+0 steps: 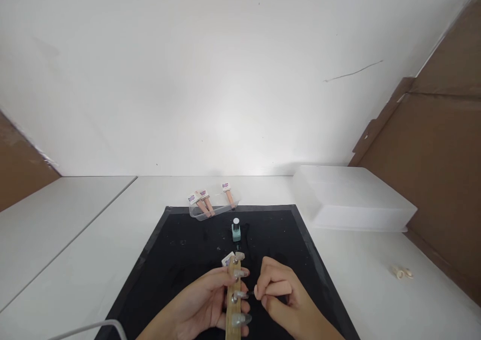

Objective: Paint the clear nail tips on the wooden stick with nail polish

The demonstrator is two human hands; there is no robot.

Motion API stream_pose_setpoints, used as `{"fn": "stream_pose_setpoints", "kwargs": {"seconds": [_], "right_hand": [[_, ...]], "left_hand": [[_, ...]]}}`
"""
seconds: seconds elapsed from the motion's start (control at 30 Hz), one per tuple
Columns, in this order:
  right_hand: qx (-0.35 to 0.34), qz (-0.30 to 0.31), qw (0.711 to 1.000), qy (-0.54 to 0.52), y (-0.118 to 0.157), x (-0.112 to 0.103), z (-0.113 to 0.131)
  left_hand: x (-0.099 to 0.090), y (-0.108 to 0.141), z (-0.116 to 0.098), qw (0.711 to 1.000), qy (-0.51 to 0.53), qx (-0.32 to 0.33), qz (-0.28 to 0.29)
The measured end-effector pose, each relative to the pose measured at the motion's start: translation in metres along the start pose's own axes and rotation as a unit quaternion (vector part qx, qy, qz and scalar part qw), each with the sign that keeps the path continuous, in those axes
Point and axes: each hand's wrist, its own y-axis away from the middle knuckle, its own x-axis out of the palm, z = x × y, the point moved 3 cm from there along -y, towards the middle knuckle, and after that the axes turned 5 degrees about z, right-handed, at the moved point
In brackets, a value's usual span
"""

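- Clear tray [221, 210]: straddles the mat's far edge. Three labelled, pink-handled pieces [203, 208] lean across it, presumably for easy pickup.
- Left hand [201, 300]: supports the wooden bar [233, 307] from the side and beneath. The thumb bears on the left edge; the other fingers curl under, slightly apart, with tips emerging at right. This grip appears to steady the bar and leave its upper face accessible.
- Translucent nail tips [241, 320]: mounted in a row along the bar, ends pointing right, towards the working hand.
- Labelled card [227, 259]: lies beside the bar's far end.
- Teal polish bottle [236, 231]: upright beyond the bar, cap fitted, within likely reach of either hand.
- Right hand [281, 300]: thumb and fingers pinch a pink-handled tool [278, 288] crosswise, a hold suited to fine control. Its dark end is at the second nail tip from the near end; contact cannot be confirmed.
- Surface: a white cable [112, 323] at near left; white tabletop [93, 230]; black mat [176, 245] under the work; white box [349, 200] at far right; small beige rings [401, 272] nearer.
- Room: cardboard panels [436, 154] flank a plain white wall [225, 79].
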Motion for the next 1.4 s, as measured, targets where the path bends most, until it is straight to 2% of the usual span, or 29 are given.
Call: {"fn": "stream_pose_setpoints", "kwargs": {"seconds": [0.23,0.47,0.8,1.2,1.4], "right_hand": [[-0.026,-0.033,0.999,-0.005,0.001,-0.004,0.008],[-0.059,0.016,0.998,-0.026,0.001,-0.001,0.016],[-0.032,0.023,0.999,0.003,0.002,0.0,0.01],[-0.012,-0.006,0.999,0.031,-0.001,-0.001,0.008],[-0.024,-0.025,0.999,0.026,0.002,-0.003,0.009]], "left_hand": [[-0.001,0.002,0.0,1.0,-0.007,0.002,0.004],[0.002,0.002,-0.003,1.0,-0.006,-0.001,-0.002],[0.003,0.002,-0.002,1.0,-0.007,-0.003,0.003],[0.001,0.0,-0.001,1.0,0.001,0.005,0.003],[-0.002,0.002,0.001,1.0,0.001,0.003,0.002]]}}
